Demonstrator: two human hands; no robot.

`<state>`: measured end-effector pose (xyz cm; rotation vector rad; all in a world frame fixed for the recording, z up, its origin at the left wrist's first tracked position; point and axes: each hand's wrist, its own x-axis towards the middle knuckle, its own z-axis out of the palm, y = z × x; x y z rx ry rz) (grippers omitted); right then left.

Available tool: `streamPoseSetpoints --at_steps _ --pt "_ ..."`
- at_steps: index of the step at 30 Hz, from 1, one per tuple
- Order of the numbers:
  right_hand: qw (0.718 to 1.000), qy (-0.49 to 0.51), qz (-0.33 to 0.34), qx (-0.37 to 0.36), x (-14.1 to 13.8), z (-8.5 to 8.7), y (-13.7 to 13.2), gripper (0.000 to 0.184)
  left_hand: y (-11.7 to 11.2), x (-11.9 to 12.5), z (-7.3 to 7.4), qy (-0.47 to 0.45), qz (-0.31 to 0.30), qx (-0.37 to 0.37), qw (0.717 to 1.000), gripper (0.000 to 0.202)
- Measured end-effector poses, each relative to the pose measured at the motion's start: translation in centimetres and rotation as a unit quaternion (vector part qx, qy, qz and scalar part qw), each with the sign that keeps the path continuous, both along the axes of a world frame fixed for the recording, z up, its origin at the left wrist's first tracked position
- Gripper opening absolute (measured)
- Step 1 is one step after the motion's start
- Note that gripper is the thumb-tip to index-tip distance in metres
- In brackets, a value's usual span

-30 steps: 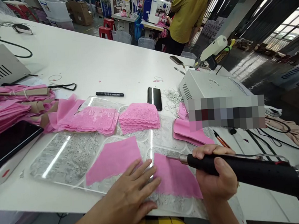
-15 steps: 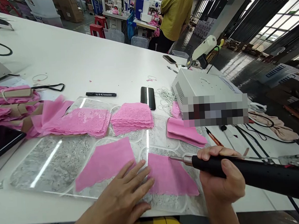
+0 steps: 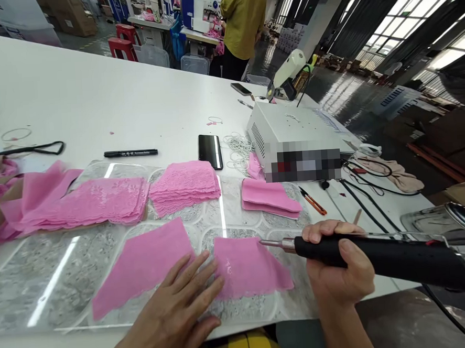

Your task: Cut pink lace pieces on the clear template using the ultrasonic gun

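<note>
My left hand (image 3: 177,311) lies flat with fingers spread on a clear plastic sheet (image 3: 65,278), between two cut pieces of pink lace. Its fingertips touch the right lace piece (image 3: 248,267); the left lace piece (image 3: 141,263) lies beside the thumb. My right hand (image 3: 339,272) is closed around the black handle of a cutting tool (image 3: 379,262). The tool's metal tip (image 3: 266,242) rests at the upper right edge of the right lace piece.
Stacks of pink lace (image 3: 184,185) lie behind. A black marker (image 3: 131,153), a phone (image 3: 209,150) and a white machine box (image 3: 293,136) stand on the white table (image 3: 94,103). Cables trail to the right. A person in a yellow shirt (image 3: 244,15) stands far back.
The view has swung right, so everything has slid left in the picture. Both hands keep their places on the lace and the tool.
</note>
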<state>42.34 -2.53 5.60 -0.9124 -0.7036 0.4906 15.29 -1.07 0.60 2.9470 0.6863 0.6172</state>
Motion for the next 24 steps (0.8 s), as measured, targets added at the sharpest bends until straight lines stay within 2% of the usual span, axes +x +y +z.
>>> streamPoseSetpoints --at_steps 7,24 --pt "1.0 0.001 -0.017 -0.014 1.3 -0.1 -1.4 0.009 0.2 0.0 0.1 -0.004 -0.002 -0.005 1.0 0.047" --pt "1.0 -0.016 0.005 -0.003 1.0 -0.4 -0.9 0.008 0.3 0.1 0.3 -0.003 -0.004 0.023 1.0 0.043"
